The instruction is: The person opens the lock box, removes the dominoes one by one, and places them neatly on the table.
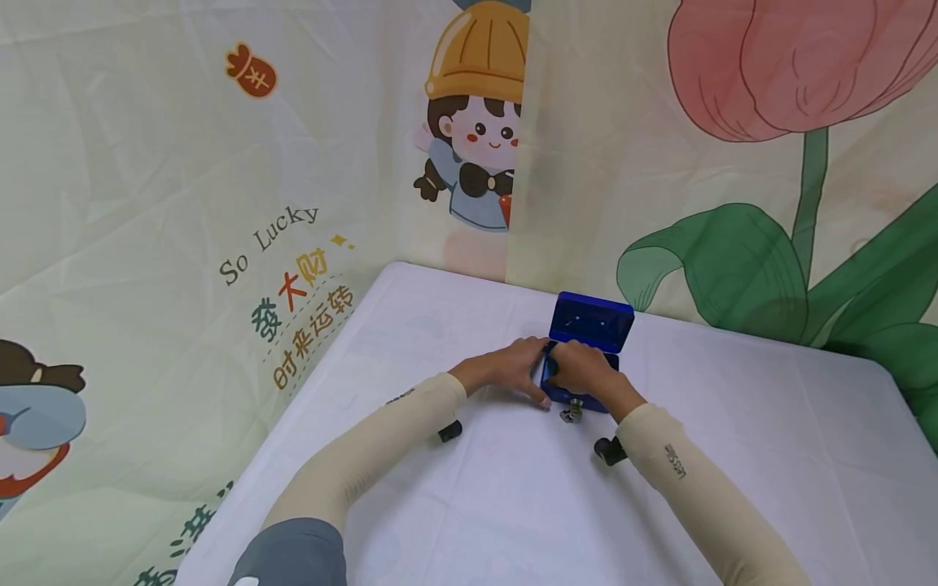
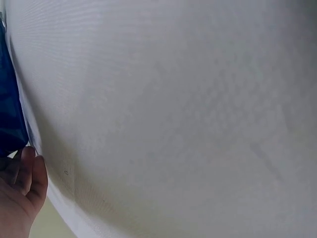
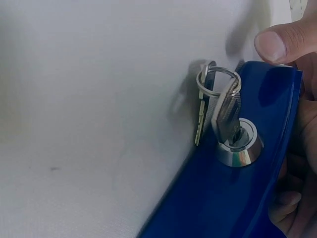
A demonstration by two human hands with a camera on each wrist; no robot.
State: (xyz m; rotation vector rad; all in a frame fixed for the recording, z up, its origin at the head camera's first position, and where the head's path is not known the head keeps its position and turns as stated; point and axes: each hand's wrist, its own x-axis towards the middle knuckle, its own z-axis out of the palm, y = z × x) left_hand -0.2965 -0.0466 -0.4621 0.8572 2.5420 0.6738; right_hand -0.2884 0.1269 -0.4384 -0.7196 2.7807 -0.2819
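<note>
A small blue cash box (image 1: 592, 323) stands on the table with its lid raised. My left hand (image 1: 516, 368) holds the box's left side, its thumb at the front corner. My right hand (image 1: 586, 370) reaches down into the box with bent fingers; whatever they touch inside is hidden. Keys on a ring (image 3: 225, 106) hang at the round silver lock (image 3: 242, 151) on the box's front, one key in the lock. In the left wrist view, the left hand (image 2: 22, 193) shows only at the lower left edge, beside a blue corner of the box.
A white cloth covers the table (image 1: 469, 505), whose far edge runs just behind the box. Printed curtains (image 1: 352, 122) hang behind and to the left. Dark wrist-worn pieces (image 1: 610, 450) stick out below both sleeves.
</note>
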